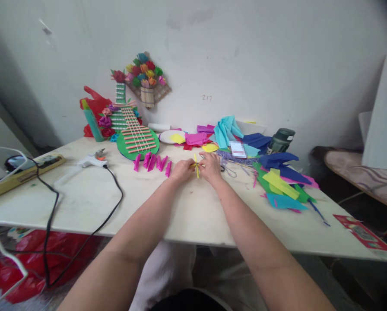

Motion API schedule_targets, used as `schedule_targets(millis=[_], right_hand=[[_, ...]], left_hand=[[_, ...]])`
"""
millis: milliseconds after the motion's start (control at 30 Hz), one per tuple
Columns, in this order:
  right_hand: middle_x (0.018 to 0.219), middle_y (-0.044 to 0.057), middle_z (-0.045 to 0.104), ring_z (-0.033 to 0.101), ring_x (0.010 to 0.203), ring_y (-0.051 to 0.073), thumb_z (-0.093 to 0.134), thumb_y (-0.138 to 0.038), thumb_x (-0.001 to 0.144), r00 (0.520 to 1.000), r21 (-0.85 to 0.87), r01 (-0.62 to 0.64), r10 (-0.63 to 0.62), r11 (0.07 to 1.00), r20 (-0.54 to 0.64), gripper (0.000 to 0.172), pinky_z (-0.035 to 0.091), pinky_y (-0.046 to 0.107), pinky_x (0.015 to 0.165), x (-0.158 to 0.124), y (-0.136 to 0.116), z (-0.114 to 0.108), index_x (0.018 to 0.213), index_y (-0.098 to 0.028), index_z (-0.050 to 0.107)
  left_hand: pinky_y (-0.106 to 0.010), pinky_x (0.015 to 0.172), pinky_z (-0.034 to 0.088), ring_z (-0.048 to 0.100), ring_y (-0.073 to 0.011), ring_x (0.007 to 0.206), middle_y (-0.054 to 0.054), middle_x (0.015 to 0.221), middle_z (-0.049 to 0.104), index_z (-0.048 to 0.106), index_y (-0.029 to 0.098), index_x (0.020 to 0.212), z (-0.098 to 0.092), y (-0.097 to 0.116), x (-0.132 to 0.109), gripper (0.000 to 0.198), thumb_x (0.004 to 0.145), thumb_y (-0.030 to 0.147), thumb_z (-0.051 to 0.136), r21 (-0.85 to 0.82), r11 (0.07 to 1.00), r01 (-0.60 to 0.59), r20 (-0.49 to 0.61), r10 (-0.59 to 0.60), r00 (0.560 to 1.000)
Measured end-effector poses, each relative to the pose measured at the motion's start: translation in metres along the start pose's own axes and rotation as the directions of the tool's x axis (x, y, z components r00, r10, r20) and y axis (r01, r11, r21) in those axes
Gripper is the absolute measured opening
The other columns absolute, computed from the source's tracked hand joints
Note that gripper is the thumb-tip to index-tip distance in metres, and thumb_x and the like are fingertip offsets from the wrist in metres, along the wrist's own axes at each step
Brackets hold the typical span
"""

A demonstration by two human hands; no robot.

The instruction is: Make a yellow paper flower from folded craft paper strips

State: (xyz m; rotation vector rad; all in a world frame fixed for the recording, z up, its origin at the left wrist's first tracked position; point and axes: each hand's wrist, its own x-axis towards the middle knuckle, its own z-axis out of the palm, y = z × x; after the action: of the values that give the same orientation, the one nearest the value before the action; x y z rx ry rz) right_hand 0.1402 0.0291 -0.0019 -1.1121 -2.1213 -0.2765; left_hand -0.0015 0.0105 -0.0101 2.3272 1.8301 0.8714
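Between my hands, just above the middle of the table, is a small piece of narrow yellow paper strips (pixel 197 172) that cross each other. My left hand (pixel 183 169) pinches it from the left side. From the right, my right hand (pixel 210 166) has its fingertips closed on the same piece. Several folded magenta paper pieces (pixel 150 161) stand to the left of my left hand. Beyond them lies a green guitar-shaped craft (pixel 124 149) with pink sticks and strings. A pair of scissors (pixel 229 172), partly hidden, rests beside my right hand.
A white glue gun (pixel 93 161) with a black cord lies left, near a power strip (pixel 51 162). Coloured crepe paper (pixel 282 185) is heaped at the right, before a dark bottle (pixel 281 140). A teal glue bottle (pixel 94 123) stands back left. Paper flowers (pixel 144 71) lean on the wall.
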Motion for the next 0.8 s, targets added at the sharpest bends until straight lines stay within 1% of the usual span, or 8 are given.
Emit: schedule_targets(millis=[200, 433, 633, 800], right_hand=[[0.114, 0.003, 0.053, 0.043, 0.102, 0.021, 0.058, -0.019, 0.07, 0.998, 0.025, 0.062, -0.062, 0.998, 0.016, 0.01, 0.027, 0.04, 0.09, 0.001, 0.006, -0.001, 0.063, -0.021, 0.065], [0.113, 0.005, 0.053, 0.042, 0.102, 0.022, 0.055, -0.018, 0.07, 0.998, 0.025, 0.056, -0.056, 0.998, 0.02, 0.01, 0.027, 0.039, 0.09, 0.0, 0.0, -0.001, 0.066, -0.02, 0.064], [0.111, 0.005, 0.054, 0.042, 0.102, 0.022, 0.053, -0.016, 0.07, 0.999, 0.029, 0.026, -0.028, 0.999, 0.047, 0.012, 0.028, 0.039, 0.089, 0.0, -0.002, 0.0, 0.068, -0.02, 0.064], [0.101, 0.004, 0.059, 0.044, 0.097, 0.021, 0.052, -0.017, 0.071, 0.997, 0.027, 0.038, -0.039, 0.999, 0.068, 0.013, 0.029, 0.037, 0.087, 0.0, 0.0, 0.002, 0.071, -0.02, 0.065]], left_hand=[[-0.025, 0.071, 0.041, 0.058, -0.0166, 0.081, -0.004, 0.086, 0.065, 0.06, 0.021, 0.096, -0.001, -0.001, -0.001, 0.025, 0.077, 0.024, 0.044, -0.017, 1.0, -0.023, 0.005, 0.023, 1.0], [-0.027, 0.068, 0.041, 0.059, -0.0204, 0.081, -0.006, 0.089, 0.065, 0.058, 0.019, 0.097, -0.007, 0.003, -0.003, 0.029, 0.073, 0.03, 0.045, -0.003, 1.0, 0.021, 0.032, -0.02, 0.999], [-0.027, 0.069, 0.041, 0.059, -0.0204, 0.081, -0.006, 0.089, 0.065, 0.056, 0.019, 0.099, -0.011, 0.006, -0.004, 0.033, 0.074, 0.036, 0.045, 0.008, 1.0, 0.023, 0.037, -0.023, 0.999], [-0.027, 0.07, 0.041, 0.059, -0.0208, 0.083, -0.006, 0.09, 0.065, 0.056, 0.02, 0.1, -0.008, 0.004, -0.003, 0.033, 0.072, 0.033, 0.046, 0.048, 0.998, 0.042, 0.027, -0.043, 0.999]])
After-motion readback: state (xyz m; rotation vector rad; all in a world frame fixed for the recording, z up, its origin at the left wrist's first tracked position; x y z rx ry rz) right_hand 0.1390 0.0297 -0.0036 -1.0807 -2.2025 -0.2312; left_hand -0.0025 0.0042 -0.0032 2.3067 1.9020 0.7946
